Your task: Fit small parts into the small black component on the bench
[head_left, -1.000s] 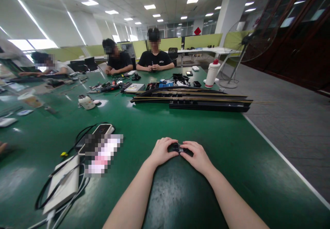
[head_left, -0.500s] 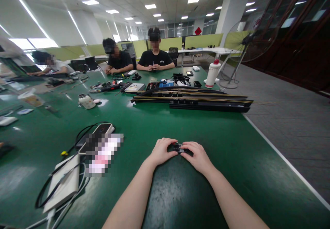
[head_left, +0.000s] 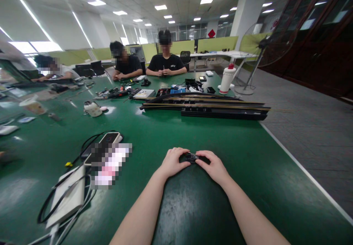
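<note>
Our right hand (head_left: 216, 168) has shifted slightly to the right since the earlier frame, its thumb now nearer its fingers, so more of the small black part (head_left: 192, 157) shows; our left hand (head_left: 172, 163) has stayed in place. We have both hands on this part: the left curls around its left side, thumb below and fingers above, while the right pinches its right end between thumb and fingertips. Our 2 bare forearms (head_left: 139, 204) slant inward from the bottom edge, wrists bent so the fingertips face each other. We cannot tell whether the part touches the surface beneath.

We work over a glossy green table (head_left: 154, 134). Beyond our hands lie long black grooved rails (head_left: 223, 113) with thin gold-coloured rods (head_left: 234, 106) along them, and farther right stands a white cylindrical bottle with a red top (head_left: 226, 79). To our left we see a flat white rectangular box (head_left: 67, 197) with cables over it, near a black-faced device with a white edge (head_left: 110, 138), partly blurred out.

Across the table, 2 people in black shirts (head_left: 167, 65) sit with their own hands together. Past them run lime-green partitions (head_left: 217, 43); on the right we see a standing fan (head_left: 262, 43) and dark wooden cabinets (head_left: 320, 43).
</note>
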Available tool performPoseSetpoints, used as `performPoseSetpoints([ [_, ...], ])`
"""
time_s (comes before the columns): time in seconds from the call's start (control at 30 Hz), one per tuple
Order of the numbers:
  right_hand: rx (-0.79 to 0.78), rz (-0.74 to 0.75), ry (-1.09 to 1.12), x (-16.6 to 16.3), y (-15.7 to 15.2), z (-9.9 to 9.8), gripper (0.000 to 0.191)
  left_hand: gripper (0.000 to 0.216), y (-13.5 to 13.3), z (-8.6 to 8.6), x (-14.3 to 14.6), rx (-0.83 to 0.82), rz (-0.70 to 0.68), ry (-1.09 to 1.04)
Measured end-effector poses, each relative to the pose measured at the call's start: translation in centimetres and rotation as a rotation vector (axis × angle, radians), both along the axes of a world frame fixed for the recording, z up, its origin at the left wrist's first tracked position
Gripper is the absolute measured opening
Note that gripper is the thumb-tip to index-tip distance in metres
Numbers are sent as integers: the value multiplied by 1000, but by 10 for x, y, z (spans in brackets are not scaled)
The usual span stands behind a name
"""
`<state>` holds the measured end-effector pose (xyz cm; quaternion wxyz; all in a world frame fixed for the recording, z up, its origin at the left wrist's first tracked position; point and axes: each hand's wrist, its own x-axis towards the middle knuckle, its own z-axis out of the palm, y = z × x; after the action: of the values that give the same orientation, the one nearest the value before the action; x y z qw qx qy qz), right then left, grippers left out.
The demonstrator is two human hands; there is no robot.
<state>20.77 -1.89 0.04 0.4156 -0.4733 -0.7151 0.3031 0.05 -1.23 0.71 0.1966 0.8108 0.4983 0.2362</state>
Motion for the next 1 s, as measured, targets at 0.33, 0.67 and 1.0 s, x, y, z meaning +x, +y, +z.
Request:
performPoseSetpoints([
  [0.33,-146,-80,124,3,1,-1,22,43,0,1,0,0,7,1],
  [0.67,-234,-99,286,5,4,-4,27,43,1,0,0,8,8,-1],
  [1.0,-302,-199,547,9,5,3,39,42,0,0,0,3,3,6],
])
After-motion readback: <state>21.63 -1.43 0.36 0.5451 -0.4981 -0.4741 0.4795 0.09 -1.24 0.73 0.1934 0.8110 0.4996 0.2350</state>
